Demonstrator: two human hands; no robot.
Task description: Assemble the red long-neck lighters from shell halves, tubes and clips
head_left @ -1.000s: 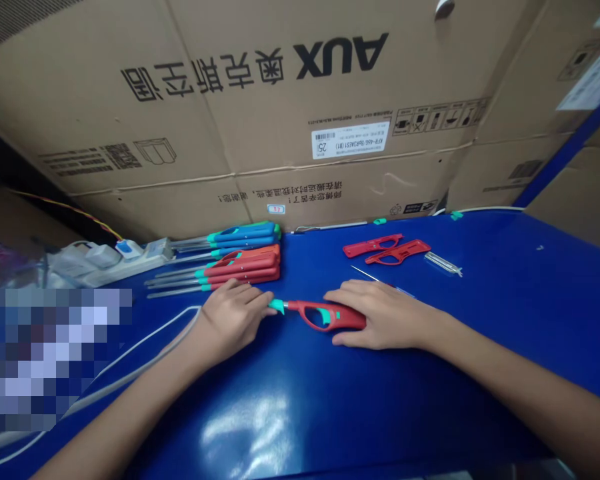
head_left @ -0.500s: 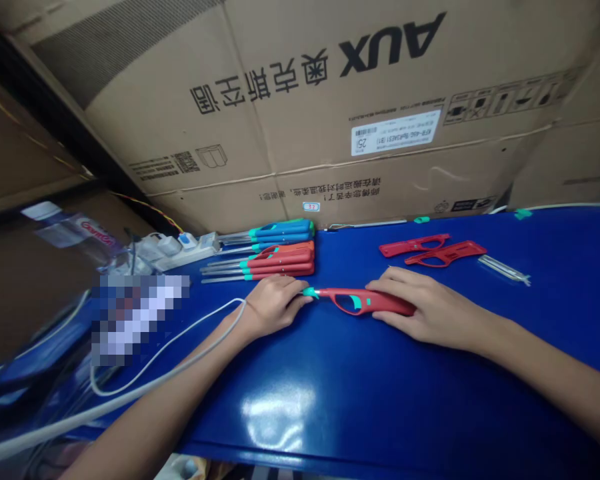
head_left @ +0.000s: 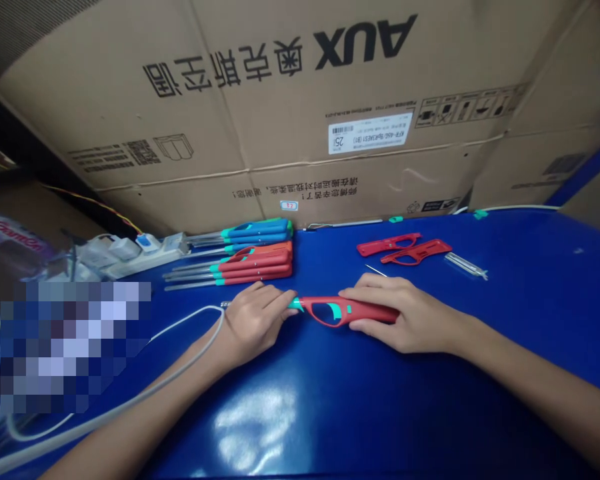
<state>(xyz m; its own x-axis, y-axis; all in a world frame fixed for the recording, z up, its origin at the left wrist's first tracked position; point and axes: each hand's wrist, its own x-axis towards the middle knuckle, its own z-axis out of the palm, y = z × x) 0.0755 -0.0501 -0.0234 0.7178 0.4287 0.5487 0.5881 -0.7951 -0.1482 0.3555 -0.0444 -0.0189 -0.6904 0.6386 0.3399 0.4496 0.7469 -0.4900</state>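
Note:
A red utility lighter with teal trim lies across the blue table in front of me. My right hand is wrapped over its thick red rear end. My left hand curls around the teal front end, and its fingers hide the tip. Behind my left hand lies a stack of red lighters with metal nozzles, and beyond it a stack of blue lighters. Two loose red lighter shell halves lie beyond my right hand.
A thin metal rod and a metal tube lie near the shell halves. A white power strip sits at the back left. A large cardboard box stands along the far edge. A white cable runs beside my left forearm.
The head view has swung slightly between frames. Both hands stay on the lighter, which keeps about the same place on the table.

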